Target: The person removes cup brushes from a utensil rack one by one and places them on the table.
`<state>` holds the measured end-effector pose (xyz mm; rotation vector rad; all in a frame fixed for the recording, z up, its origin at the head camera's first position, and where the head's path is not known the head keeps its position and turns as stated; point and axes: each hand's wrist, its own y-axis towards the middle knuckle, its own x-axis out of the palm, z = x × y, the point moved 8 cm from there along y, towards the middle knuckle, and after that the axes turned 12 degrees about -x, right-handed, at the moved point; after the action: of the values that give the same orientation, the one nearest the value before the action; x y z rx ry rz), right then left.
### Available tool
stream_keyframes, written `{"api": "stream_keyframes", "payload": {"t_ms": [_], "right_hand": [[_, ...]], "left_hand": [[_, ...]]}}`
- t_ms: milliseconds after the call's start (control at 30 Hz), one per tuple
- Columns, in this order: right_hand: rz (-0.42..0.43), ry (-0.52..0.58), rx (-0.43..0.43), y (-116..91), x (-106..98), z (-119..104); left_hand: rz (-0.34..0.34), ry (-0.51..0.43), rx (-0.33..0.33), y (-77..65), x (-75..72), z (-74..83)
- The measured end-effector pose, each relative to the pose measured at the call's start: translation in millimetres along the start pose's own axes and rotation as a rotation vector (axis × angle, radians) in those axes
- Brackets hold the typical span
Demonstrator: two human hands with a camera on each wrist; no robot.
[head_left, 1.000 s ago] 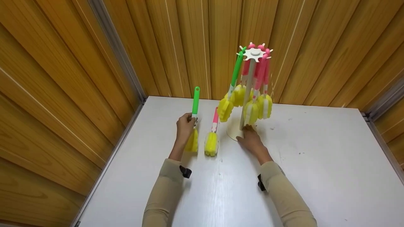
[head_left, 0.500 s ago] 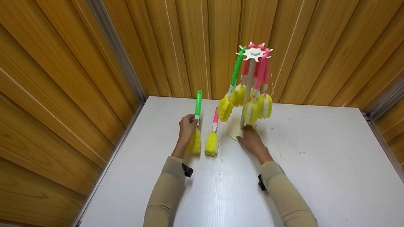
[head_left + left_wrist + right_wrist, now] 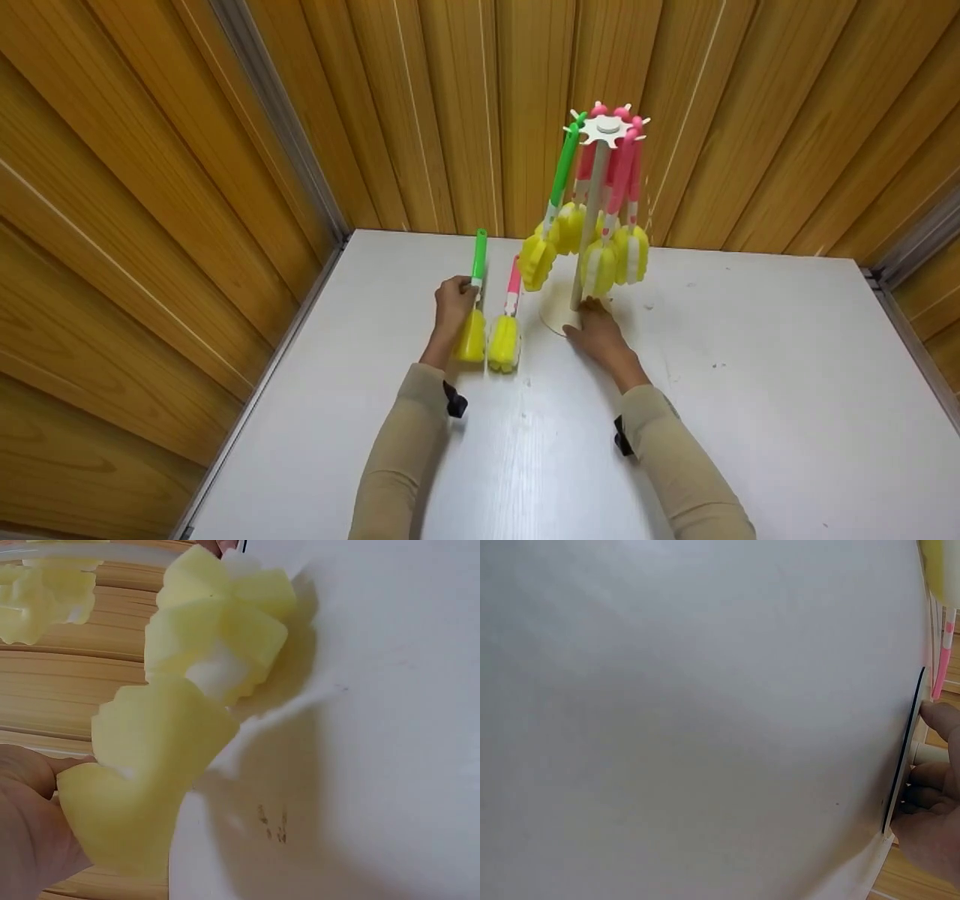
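My left hand (image 3: 452, 306) pinches a sponge bottle brush (image 3: 479, 259) by its white neck, the green handle pointing away and the yellow head down over the table. In the left wrist view that yellow sponge head (image 3: 146, 757) fills the foreground. Just right of it lies a pink-handled sponge brush (image 3: 503, 343). My right hand (image 3: 600, 334) presses on the round base (image 3: 551, 311) of a white stand, thumb and fingers spread on either side of the pole's foot; the right wrist view has the thumb on the disc (image 3: 915, 716).
Several pink brushes and a green brush (image 3: 562, 172) hang, sponge heads down, from the stand's notched top (image 3: 604, 129). The white table (image 3: 750, 375) backs onto wood-panelled walls (image 3: 420, 112), with a metal corner strip (image 3: 277, 112) at left.
My left hand has moved right with the green-handled brush, bringing it close beside the pink one; its handle end sits lower in view. The right hand has stayed on the base.
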<state>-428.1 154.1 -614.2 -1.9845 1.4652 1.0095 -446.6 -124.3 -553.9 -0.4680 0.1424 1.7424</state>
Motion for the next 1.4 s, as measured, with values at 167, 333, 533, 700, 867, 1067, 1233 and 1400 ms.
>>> {"api": "stream_keyframes", "payload": {"t_ms": [167,333,533,700,867,1067,1233,1400], "right_hand": [[0.004,-0.004,0.001,-0.6,-0.5,-0.5],[0.007,-0.004,-0.002,-0.9,-1.3,-2.3],[-0.009,0.008,0.012,-0.9,-0.3,-1.2],[0.011,-0.016,-0.030,-1.9,-3.8,-6.8],[0.019,-0.030,-0.041,-2.5,-5.2,-8.5],[0.010,-0.007,-0.015,-2.3,-2.9,-5.0],[0.015,0.005,-0.009,-2.4,-3.1,-4.4],[0.016,0.001,-0.008,-2.4,-2.5,-3.3]], "left_hand": [[-0.002,0.014,-0.007,4.4,4.9,-0.5],[0.007,0.026,-0.040,9.7,8.3,-2.7],[0.003,0.062,-0.077,15.0,13.2,-11.6],[-0.010,0.046,-0.075,16.9,17.0,-17.4],[-0.041,-0.020,-0.105,21.1,21.8,-23.8],[-0.038,-0.080,-0.170,25.6,19.5,-28.4],[-0.047,-0.070,-0.167,27.5,20.0,-27.5],[-0.064,-0.043,-0.156,31.3,24.7,-29.2]]}}
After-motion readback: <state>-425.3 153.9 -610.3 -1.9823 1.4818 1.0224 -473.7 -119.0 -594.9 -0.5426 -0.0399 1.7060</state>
